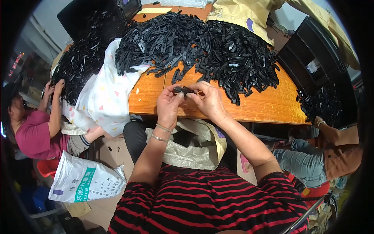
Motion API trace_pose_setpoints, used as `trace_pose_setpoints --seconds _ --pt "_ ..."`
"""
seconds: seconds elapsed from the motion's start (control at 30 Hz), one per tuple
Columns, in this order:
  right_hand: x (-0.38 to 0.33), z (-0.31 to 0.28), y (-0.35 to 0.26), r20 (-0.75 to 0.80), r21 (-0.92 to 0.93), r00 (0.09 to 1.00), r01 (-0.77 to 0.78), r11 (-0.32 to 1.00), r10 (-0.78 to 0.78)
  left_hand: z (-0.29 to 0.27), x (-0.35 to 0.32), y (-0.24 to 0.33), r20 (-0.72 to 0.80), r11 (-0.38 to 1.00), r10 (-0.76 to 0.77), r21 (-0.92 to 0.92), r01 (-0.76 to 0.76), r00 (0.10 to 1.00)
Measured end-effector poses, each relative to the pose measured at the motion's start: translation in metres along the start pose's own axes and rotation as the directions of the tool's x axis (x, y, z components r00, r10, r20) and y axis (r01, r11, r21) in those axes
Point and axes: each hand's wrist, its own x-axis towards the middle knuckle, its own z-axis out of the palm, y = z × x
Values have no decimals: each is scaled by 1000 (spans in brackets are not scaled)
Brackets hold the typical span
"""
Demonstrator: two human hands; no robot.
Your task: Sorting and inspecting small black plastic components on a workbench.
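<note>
Small black plastic strip (184, 90) pinched at both ends above the near edge of an orange wooden table (269, 107). Left hand (168, 104) closed on the strip's left end with thumb and fingertips, two thin bangles at the wrist. Right hand (208, 100) closed on the strip's right end, fingers curled over it, so whether one piece or two fitted together cannot be told.

Just beyond the hands, a huge heap of identical black plastic strips (202, 46) covering most of the tabletop, a few loose ones lying near the fingers. Below the hands, in the lap, an open woven sack (194, 146), pale gold.

Possible trouble, as a judgement: grip only at the tips, so a twist or hard press might make the strip spring out and drop past the sack to the floor; heap edge close enough for a knuckle to drag loose pieces off the table edge.

At left, a white cloth with coloured triangles (103, 93) under a second black heap (80, 64), another person's hands (52, 87) working at it. At right, a further person's hand (321, 123) beside a smaller black pile (321, 103). On the floor at lower left, a white printed plastic bag (83, 181)
</note>
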Motion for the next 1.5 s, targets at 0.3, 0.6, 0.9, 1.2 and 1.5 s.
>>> trace_pose_setpoints --seconds 0.3,0.6,0.9,1.2,1.5 --pt "-4 9 -2 72 193 994 -94 977 81 19 -23 12 6 961 214 176 -212 977" --pt "-25 24 4 178 308 980 -143 941 91 4 -33 13 2 961 112 256 -109 994" --pt "-39 5 4 375 184 927 -96 978 20 -30 -52 13 44 937 -122 333 101 992" --pt "23 -29 74 237 -517 967 209 830 -96 -29 23 17 143 448 194 867 -218 970" --pt "20 17 59 375 -413 920 279 867 -117 -15 106 5 -25 105 63 994 18 998"
